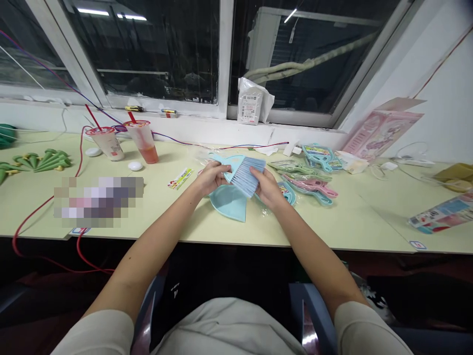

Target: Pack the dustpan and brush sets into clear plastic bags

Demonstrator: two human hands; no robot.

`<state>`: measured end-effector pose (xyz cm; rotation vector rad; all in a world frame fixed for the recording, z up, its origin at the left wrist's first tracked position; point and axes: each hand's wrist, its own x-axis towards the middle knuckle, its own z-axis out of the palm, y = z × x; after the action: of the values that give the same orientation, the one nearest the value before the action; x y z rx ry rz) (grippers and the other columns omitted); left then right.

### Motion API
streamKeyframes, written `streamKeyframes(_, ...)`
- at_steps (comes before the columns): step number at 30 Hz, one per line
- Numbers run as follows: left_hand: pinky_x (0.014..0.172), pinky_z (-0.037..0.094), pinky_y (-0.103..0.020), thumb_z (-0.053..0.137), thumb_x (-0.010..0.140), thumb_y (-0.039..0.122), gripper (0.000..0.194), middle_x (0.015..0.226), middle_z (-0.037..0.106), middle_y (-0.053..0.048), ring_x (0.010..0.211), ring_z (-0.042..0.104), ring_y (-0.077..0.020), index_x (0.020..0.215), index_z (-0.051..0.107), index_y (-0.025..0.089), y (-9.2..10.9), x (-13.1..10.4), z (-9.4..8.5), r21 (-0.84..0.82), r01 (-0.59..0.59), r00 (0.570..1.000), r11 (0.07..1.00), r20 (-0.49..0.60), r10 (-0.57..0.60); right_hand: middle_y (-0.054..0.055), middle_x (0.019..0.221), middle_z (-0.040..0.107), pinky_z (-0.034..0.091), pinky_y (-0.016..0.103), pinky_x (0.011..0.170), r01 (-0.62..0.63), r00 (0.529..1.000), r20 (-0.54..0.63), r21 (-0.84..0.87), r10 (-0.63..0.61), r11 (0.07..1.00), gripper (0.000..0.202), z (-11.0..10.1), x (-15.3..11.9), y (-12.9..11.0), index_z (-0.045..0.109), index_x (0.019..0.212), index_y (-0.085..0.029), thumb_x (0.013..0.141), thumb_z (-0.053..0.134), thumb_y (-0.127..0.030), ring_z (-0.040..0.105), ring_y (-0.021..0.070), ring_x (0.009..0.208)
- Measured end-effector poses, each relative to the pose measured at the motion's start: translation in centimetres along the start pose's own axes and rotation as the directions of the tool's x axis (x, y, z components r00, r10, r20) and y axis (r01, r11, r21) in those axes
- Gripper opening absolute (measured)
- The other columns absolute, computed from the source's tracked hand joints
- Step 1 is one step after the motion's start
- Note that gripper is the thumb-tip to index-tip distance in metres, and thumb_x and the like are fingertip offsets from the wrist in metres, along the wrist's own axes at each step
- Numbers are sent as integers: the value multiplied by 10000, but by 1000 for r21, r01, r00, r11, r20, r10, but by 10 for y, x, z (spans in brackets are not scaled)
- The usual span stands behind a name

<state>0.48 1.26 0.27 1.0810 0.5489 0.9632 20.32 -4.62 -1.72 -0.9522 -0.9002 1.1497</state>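
Observation:
A light-blue hand brush point(247, 173) is held above the table between my two hands. My left hand point(213, 178) is closed around its handle side, with the thumb on top. At the bristle end, my right hand point(266, 186) pinches the blue bristles between thumb and fingers. Just below the brush lies a light-blue dustpan point(229, 203), partly covered by the brush and my left hand. Behind my right hand sits another blue piece in clear plastic wrap point(287, 192). A small printed card point(180, 179) rests left of my left hand.
Wrapped brush sets in green, pink point(310, 186) and blue lie to the right, with more blue ones point(320, 157) behind. Two drink cups point(145, 143) with red straws stand at the left. A pink box point(382, 128) leans at the back right. Red cable point(79, 158) crosses the left side.

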Motion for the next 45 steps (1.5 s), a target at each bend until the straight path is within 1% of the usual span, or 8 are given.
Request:
streamKeyframes(4,604,629,-352,781,864,501,398,737,700,-54,643,741,-229,978,614,158,7,-3,-7,54,27,994,998,107,-33,26,943,794,630,368,796,13,1000,-29,75,-11,997,338,-4,8,-4,711,987,-204,669,825,-226,738,225,848)
streamKeyframes(9,417,422,-240,814,825,503,416,662,639,-12,518,666,-186,1033,643,185,25,-8,-60,357,-21,985,934,168,-42,26,965,800,611,431,912,-34,999,1,13,34,999,336,-8,5,10,735,998,-200,670,803,-219,748,250,899)
streamKeyframes(16,763,487,-311,778,801,407,237,927,752,-50,838,653,-177,900,781,192,20,-12,-96,860,-160,980,485,198,-27,57,1082,771,546,468,1042,-11,1000,-4,-264,11,965,376,-4,-5,48,662,1030,-204,675,782,-224,714,271,1057)
streamKeyframes(25,1053,460,-471,646,842,493,320,1046,713,-110,1227,550,-338,934,779,217,16,-9,-107,968,-227,971,106,217,98,28,1070,690,561,458,984,-35,997,-71,-361,9,932,625,-7,6,70,474,1173,-266,628,778,-240,695,261,1049)
streamKeyframes(30,1120,429,-427,533,919,447,439,1392,667,-110,1299,576,-300,1223,751,216,14,-10,-102,956,-255,965,148,242,101,32,1074,683,557,469,988,-34,996,-87,-323,6,946,527,-9,9,71,461,1148,-274,670,682,-244,683,255,1056)
streamKeyframes(36,788,467,-329,540,936,456,370,891,753,-51,843,649,-231,966,812,206,21,-17,-94,972,-182,983,152,181,18,37,1111,688,548,449,1003,-22,990,-141,-281,-18,959,489,-10,8,63,473,1130,-266,675,647,-223,675,237,1065)
streamKeyframes(39,712,469,-296,637,878,432,301,919,758,-47,795,643,-205,973,826,218,22,-18,-91,947,-182,983,265,174,53,48,1123,679,544,434,1002,-21,988,-154,-299,-27,954,485,-9,6,62,488,1123,-254,664,641,-212,670,239,1067)
streamKeyframes(45,611,544,-289,764,785,363,314,992,750,-74,617,683,-163,1056,821,215,19,-19,-89,890,-5,984,456,86,-158,67,1146,687,518,446,1044,43,988,-112,-484,-111,874,468,-10,6,63,479,1128,-257,686,631,-232,655,269,1129)
